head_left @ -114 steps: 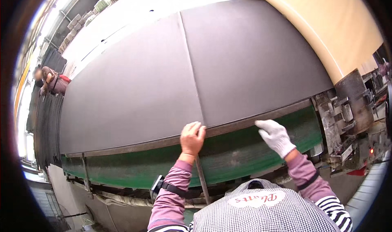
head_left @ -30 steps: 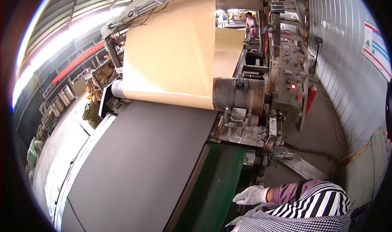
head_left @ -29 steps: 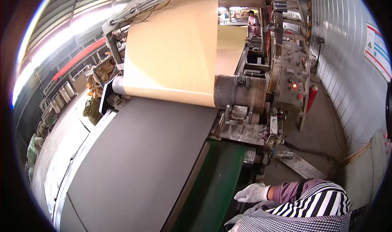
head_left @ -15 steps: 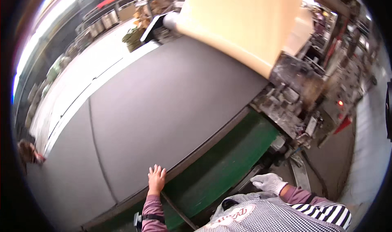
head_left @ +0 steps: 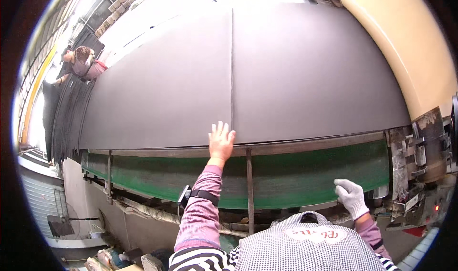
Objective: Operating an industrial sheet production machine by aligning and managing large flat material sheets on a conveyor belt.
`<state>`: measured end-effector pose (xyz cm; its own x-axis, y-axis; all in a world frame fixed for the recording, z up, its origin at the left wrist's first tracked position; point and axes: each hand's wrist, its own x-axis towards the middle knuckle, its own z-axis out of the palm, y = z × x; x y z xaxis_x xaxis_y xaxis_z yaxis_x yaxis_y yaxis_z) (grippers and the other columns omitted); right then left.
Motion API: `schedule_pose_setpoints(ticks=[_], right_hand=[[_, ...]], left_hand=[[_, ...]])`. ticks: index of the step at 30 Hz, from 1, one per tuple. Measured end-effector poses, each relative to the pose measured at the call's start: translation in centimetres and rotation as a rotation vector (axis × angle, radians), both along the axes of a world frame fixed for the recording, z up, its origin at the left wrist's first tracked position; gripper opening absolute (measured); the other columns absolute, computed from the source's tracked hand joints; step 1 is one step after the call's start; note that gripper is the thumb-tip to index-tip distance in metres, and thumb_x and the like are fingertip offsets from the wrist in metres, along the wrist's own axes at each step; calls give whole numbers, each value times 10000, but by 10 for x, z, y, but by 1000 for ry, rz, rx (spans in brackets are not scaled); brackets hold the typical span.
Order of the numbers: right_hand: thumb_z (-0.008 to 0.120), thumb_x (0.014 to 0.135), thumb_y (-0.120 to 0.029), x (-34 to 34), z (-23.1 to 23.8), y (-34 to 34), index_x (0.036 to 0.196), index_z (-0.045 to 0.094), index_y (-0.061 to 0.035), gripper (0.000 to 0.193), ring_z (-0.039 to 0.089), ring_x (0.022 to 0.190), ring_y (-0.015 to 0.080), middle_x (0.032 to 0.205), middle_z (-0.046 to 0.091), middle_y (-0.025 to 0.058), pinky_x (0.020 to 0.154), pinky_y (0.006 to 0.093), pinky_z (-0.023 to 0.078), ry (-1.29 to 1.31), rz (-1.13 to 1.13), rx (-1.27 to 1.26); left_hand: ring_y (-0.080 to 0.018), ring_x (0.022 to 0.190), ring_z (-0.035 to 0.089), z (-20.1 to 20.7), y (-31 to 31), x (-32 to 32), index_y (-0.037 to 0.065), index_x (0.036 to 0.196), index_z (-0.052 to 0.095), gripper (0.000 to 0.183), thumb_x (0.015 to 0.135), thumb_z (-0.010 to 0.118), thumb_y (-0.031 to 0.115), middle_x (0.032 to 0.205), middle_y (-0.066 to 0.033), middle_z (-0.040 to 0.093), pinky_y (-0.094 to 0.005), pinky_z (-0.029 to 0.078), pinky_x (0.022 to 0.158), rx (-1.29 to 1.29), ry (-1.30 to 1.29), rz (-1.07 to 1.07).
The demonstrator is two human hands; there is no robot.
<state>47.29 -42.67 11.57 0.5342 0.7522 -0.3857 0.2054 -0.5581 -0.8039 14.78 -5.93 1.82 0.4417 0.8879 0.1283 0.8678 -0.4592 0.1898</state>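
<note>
My bare left hand (head_left: 221, 142) lies flat with fingers spread on the near edge of a wide dark grey sheet (head_left: 162, 89). Its fingertips rest just left of a raised seam (head_left: 232, 70) that crosses the sheet from near to far. In a pale knit glove, my right hand (head_left: 351, 197) hovers apart from the sheet, in front of the green belt (head_left: 315, 175). Its fingers are curled together, and nothing shows in them. A strap with a small device (head_left: 185, 196) is around my left forearm.
A large cream-coloured roller or sheet (head_left: 405, 42) stands at the right end, above a dirty metal machine frame (head_left: 420, 151) with a red light. At the far left another person (head_left: 82, 63) bends beside stacked dark sheets (head_left: 69, 113). An upright metal bar (head_left: 250, 190) crosses the green belt.
The view has swung left, bringing the other person and the stack fully into sight. The seam, formerly well left of my left hand, is now beside its fingers. My right hand stays gloved and curled.
</note>
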Motion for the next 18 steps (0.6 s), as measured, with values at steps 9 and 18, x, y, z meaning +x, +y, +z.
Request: schedule_pose_setpoints(ticks=[9,18], right_hand=[[536,872,-204,-46,-48,263,1215,562,-79,366,590,1023,362,1087,617,199,902,422,482,-509,463,279],[532,858,-182,-25,-61,262,1019,595,-104,190,621,963,334,989,610,138,745,480,526,-715,380,-46]], left_hand=[[-358,1046,568,-16,62,-127,3,1036,659,401,806,678,331,1068,-190,628,-450,459,928,30,49,506],[-293,929,608,-14,91,-196,-14,980,648,390,755,749,289,989,-157,631,-404,492,839,-137,-50,418]])
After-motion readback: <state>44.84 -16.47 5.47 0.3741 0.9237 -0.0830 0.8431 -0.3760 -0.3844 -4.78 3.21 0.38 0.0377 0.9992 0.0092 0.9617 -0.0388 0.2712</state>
